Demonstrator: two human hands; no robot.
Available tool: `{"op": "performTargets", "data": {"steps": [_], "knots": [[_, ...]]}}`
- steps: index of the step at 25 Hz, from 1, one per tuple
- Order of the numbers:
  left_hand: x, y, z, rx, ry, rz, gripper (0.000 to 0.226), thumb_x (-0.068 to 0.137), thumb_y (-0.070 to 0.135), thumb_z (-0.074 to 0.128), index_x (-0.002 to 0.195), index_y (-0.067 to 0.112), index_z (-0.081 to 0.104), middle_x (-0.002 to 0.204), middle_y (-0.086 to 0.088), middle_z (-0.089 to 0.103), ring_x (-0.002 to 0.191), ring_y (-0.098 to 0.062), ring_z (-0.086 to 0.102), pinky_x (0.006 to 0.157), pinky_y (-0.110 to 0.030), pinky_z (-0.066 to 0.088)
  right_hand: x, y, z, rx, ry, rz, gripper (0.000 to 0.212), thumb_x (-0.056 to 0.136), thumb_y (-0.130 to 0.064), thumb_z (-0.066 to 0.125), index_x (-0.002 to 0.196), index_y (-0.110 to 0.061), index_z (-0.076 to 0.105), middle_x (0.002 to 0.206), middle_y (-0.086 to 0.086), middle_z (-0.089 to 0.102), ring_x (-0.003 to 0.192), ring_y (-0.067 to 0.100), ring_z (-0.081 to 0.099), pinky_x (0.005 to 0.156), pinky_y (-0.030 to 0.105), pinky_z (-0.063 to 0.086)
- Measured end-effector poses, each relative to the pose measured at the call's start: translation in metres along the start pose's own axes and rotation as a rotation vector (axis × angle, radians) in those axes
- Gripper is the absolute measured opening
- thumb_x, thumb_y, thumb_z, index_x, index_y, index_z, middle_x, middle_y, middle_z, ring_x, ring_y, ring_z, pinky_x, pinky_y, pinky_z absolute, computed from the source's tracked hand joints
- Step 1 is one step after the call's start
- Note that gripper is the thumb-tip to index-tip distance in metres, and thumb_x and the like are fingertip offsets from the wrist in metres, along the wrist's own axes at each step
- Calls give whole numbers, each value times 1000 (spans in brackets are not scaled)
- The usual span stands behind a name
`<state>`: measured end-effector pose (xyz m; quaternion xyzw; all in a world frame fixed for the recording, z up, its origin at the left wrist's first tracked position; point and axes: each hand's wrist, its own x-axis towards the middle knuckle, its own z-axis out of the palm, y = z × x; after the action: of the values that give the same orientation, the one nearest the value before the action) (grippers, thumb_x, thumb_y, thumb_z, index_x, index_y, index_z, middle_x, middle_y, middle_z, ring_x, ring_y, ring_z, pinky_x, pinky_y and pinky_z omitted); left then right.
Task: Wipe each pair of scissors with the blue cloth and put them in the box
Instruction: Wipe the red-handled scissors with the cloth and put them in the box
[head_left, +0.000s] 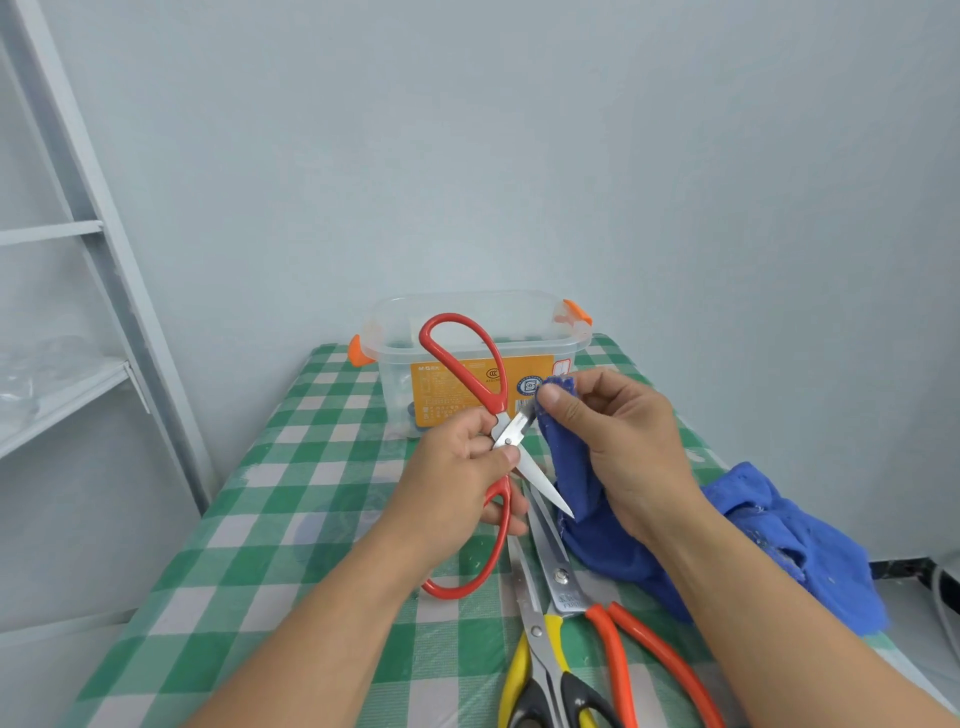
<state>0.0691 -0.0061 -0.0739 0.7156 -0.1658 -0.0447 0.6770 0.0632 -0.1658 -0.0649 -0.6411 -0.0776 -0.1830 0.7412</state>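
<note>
Left hand (457, 467) grips scissors (511, 434); right hand (623, 441) pinches cloth (597, 551).

**Table layout**

Back centre of table (260, 519): box (400, 374). Ur L hand (457, 467) holds scissors (508, 441) in front of it. R hand (623, 431) w/ cloth (779, 530) just right, cloth trailing to table's right edge. Two more pairs lie front-right: left pair (535, 634) beside right pair (561, 577).

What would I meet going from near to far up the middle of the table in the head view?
yellow-handled scissors lying on the table → red-handled scissors held up in the left hand → clear box → wall
</note>
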Motion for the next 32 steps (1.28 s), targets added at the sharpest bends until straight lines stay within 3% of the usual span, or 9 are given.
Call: {"op": "performTargets", "data": {"steps": [3,6,9,12,16,20,23,28,32], "knots": [[1,-3,-1,2,-5,6,10,101,0,52,108,5,58,83,-16,62,56,-24,63,58,-48,61,-3,2,5,-235,16,-153,15,80,-10,82,79,-8,68,71,-2,74,64,8,64,63,20,51],[2,-4,-1,20,-6,14,10,101,1,52,110,4,56,84,-14,61,56,-24,64,58,-47,61,1,6,7,-319,127,-125,30,74,-19,89,85,-11,62,71,-4,63,62,4,55,61,19,48],[1,-5,0,50,-11,3,17,101,3,53,118,0,53,92,-22,61,58,-25,65,55,-42,60,5,8,5,-246,202,48,41,74,-31,88,98,-16,58,80,1,66,71,10,63,72,29,53],[-1,-5,1,91,-23,1,15,100,3,55,114,-1,54,95,-34,59,59,-27,65,54,-40,59,7,4,1,-145,301,105,38,78,-32,85,101,-16,59,75,3,74,68,9,70,70,33,56],[-2,-5,1,101,-29,-11,12,100,2,55,111,-2,56,92,-32,61,59,-26,66,55,-41,60,11,4,-5,-72,377,107,30,83,-26,82,97,-6,65,73,3,74,65,10,70,69,32,58],[-2,-3,0,5,5,-9,8,100,0,54,107,0,58,78,-13,68,59,-26,66,56,-44,61,14,2,-13,7,492,93,17,88,-23,77,90,-10,66,84,8,74,76,15,70,74,30,59],[-3,1,-2,-77,56,4,7,100,0,53,104,-1,59,81,-21,69,61,-26,67,59,-44,62,14,2,-15,-42,486,90,13,92,-24,73,91,-16,63,86,7,74,79,17,69,74,33,58],[-2,6,-4,-238,123,2,15,99,-3,49,108,2,60,75,-14,69,71,-32,70,68,-46,61,13,4,-13,-171,397,76,9,98,-23,64,91,-25,58,86,21,68,74,24,59,76,47,55],[-3,9,-6,-329,168,22,29,94,-14,44,106,6,62,75,-5,72,77,-33,70,74,-47,61,13,6,-14,-162,312,65,32,100,-8,57,78,-29,67,76,13,64,73,26,54,72,41,48]]}}
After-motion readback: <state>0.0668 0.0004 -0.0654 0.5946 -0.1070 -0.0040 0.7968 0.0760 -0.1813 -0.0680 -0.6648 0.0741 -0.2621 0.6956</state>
